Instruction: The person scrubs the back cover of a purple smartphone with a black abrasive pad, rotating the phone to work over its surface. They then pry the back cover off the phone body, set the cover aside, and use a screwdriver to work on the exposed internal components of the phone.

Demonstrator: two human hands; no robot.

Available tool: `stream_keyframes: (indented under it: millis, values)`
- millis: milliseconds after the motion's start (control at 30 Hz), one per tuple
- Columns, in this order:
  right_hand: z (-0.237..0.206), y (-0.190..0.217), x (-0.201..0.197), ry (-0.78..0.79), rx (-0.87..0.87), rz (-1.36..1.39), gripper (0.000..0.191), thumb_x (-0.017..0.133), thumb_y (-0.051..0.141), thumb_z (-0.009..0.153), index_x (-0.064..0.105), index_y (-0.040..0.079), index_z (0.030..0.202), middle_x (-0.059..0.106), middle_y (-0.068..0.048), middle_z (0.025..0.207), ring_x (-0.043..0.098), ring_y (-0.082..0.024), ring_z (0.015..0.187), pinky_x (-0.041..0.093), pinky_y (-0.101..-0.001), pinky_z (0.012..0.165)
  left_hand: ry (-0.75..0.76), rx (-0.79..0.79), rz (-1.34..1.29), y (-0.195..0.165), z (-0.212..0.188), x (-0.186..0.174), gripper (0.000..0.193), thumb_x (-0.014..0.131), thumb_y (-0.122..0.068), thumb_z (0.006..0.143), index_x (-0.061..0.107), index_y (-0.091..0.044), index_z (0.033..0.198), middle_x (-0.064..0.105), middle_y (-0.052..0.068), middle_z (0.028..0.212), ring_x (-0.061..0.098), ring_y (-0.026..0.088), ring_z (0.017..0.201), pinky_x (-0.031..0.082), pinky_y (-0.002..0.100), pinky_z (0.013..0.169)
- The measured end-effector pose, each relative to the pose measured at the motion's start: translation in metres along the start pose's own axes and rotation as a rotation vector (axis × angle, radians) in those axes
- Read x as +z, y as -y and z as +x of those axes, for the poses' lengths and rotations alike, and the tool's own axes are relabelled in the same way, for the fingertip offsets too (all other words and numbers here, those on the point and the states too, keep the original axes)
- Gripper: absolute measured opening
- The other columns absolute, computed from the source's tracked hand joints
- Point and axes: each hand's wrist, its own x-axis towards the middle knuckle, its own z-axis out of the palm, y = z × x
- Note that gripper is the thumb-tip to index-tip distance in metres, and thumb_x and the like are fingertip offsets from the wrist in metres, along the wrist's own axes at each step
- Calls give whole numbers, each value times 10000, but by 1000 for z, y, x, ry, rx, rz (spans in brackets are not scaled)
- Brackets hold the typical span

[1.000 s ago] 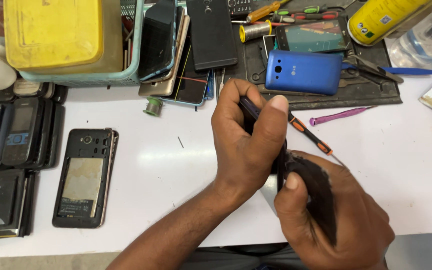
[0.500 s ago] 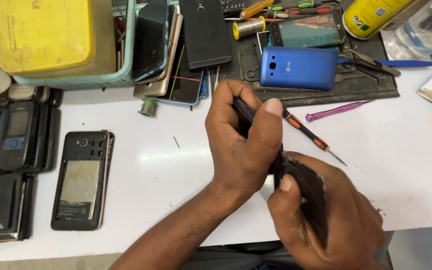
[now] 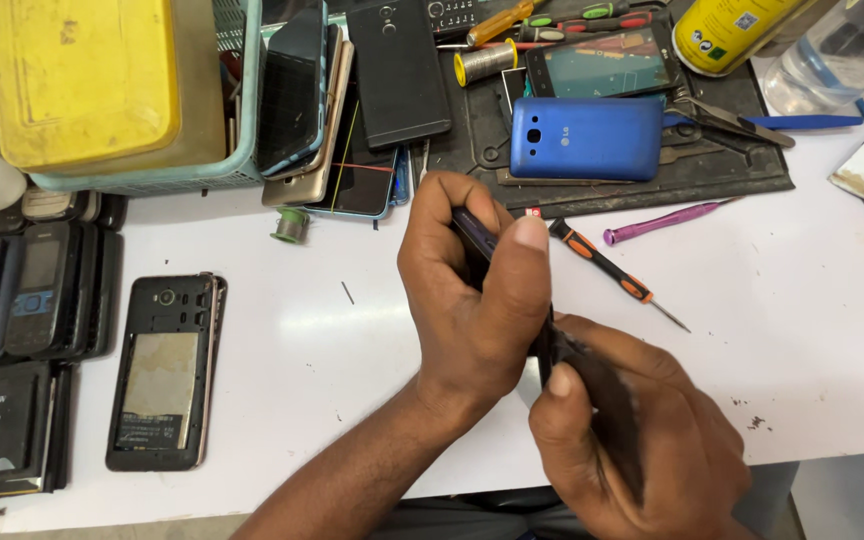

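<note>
While the left hand [image 3: 477, 295] closes around a dark-handled screwdriver [image 3: 474, 236], thumb pressed along its shaft, the right hand [image 3: 642, 440] grips a black phone [image 3: 602, 400] held on edge, just in front of the white table's [image 3: 812, 330] near rim. Both hands meet where the tool's tip reaches the phone's upper end, though the tip itself is hidden. Beyond the left hand lies an orange-and-black screwdriver [image 3: 607, 268], and farther back a blue phone [image 3: 585, 138] rests on a black work mat [image 3: 742, 170]. Right of the orange screwdriver sits a purple tool [image 3: 662, 221]. Well left of the hands, an opened phone with its back off [image 3: 164, 372] lies flat, with a yellow box in a pale basket [image 3: 87, 85] behind it.
</note>
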Motion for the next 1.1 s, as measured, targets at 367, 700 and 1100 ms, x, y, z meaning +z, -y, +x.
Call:
stream_keyframes:
  millis: [367,700,1100]
  values:
    - [-21,-9,-3,21,187,-59,233,661,225,940,695,1,990,758,-120,890,751,-170,726,600,-319,681,2,11,4,-1,-9,6,289,679,-255,980,449,-80,983,494,-28,737,458,13,606,406,213,539]
    - [-25,-34,-2,102,128,10,303,664,261,961,723,-4,1095,772,-113,952,733,-133,754,580,-251,711,27,55,-33,1,-6,10,306,680,-286,955,440,-96,950,511,-38,729,466,16,620,400,218,508]
    - [19,-61,5,79,283,633,309,580,181,1062,566,-106,1176,722,-192,944,755,-254,773,669,-345,699,123,-340,-456,19,33,-20,340,580,-430,977,449,-124,911,442,-20,734,421,73,567,358,245,476]
